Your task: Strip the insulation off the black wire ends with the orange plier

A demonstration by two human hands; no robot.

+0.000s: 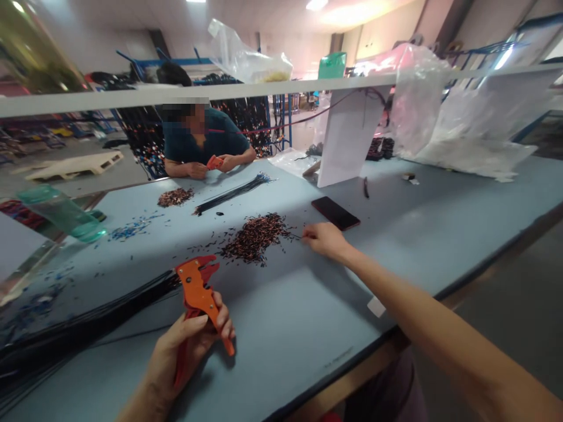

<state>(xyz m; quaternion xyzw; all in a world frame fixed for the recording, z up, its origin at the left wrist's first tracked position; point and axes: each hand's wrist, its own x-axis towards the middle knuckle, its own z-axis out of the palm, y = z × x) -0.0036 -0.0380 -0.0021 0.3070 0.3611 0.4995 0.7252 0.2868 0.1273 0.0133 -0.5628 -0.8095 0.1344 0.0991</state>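
An orange metal wire-stripping tool (199,290) is being clamped in the closed left hand (193,346). The right hand (323,239) is being held with its fingertips pinched together. A heap of dark brown wire scraps (255,237) is lying just left of it.

Matt orange plastic wire stripper (199,291) (red grips); glossy black phone (335,213) on a smooth, matt blue table (290,316).
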